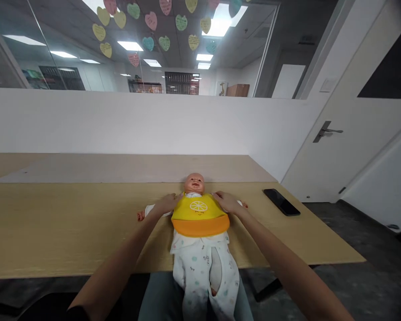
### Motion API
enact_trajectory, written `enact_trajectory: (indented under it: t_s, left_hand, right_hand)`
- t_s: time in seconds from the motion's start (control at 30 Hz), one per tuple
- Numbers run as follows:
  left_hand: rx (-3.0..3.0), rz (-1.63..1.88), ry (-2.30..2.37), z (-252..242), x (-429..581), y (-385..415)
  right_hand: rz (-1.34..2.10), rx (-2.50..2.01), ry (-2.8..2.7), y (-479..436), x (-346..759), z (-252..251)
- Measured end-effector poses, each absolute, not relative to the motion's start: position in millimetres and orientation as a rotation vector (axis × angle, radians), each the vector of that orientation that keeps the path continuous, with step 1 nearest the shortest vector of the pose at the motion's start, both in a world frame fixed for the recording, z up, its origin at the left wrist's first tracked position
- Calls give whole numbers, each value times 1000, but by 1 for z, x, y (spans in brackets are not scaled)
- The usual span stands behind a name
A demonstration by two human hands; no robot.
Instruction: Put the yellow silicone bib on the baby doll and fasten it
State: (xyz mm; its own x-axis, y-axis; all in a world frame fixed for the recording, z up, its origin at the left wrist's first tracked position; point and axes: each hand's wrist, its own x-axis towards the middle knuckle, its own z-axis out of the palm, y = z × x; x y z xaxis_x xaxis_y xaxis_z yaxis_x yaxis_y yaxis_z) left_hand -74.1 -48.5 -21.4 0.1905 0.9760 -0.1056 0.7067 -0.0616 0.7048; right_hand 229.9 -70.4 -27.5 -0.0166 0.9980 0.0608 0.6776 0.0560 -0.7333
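Note:
A baby doll (194, 184) lies on its back, its head away from me and its legs hanging over the table's front edge onto my lap. Across its chest is a yellow silicone bib (187, 212) with a lemon-slice print and an orange catch pocket (200, 226). My left hand (167, 203) grips the bib's upper left edge near the doll's shoulder, fingers closed. At the opposite upper edge, my right hand (226, 202) is closed on the bib too. Both fingertips are small in view. White patterned clothes (194, 263) cover the doll's body and legs.
The wooden table (70, 227) extends far to the left. A black phone (281, 202) lies to the right of the doll. Behind the table rises a white wall (120, 122) with a window above it, and a door (364, 133) stands at the right.

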Motion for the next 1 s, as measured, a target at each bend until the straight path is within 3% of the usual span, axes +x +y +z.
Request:
enact_trajectory:
  t_s: [0.3, 0.53, 0.8, 1.0]
  left_hand:
    - [1564, 575, 1507, -4, -52, -47]
    - [1497, 723, 1259, 36, -60, -90]
    - [1518, 752, 983, 77, -102, -203]
    - [1502, 748, 816, 47, -113, -299]
  right_hand:
    - [784, -1822, -1768, -62, 210, -15]
    - [757, -1736, -1763, -95, 196, 26]
    - [370, -1474, -1942, -248, 176, 67]
    - [300, -1268, -2054, -367, 175, 22]
